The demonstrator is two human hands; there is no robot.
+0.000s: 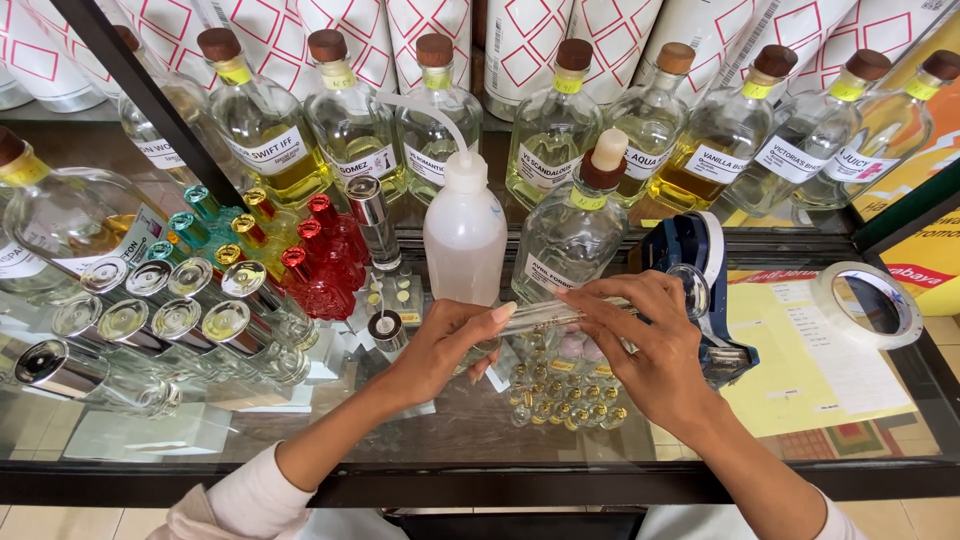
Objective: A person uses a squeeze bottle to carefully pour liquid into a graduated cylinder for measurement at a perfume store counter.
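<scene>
Both hands grip a clear glass tube [545,316], left hand [445,345] and right hand [655,345] at opposite ends; squeeze bottle [465,235] just beyond, untouched.

Glass counter under even, bright light

A glass countertop [480,430] in a dark frame [500,485] – pale floor tiles [60,520] show below it – while a slanted dark shelf bar [150,100] crosses at left and white rolls with red diamond outlines [520,40] stand behind.

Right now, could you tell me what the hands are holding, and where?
A slim clear glass tube, held level: left hand at its left end, right hand at its right end.
</scene>
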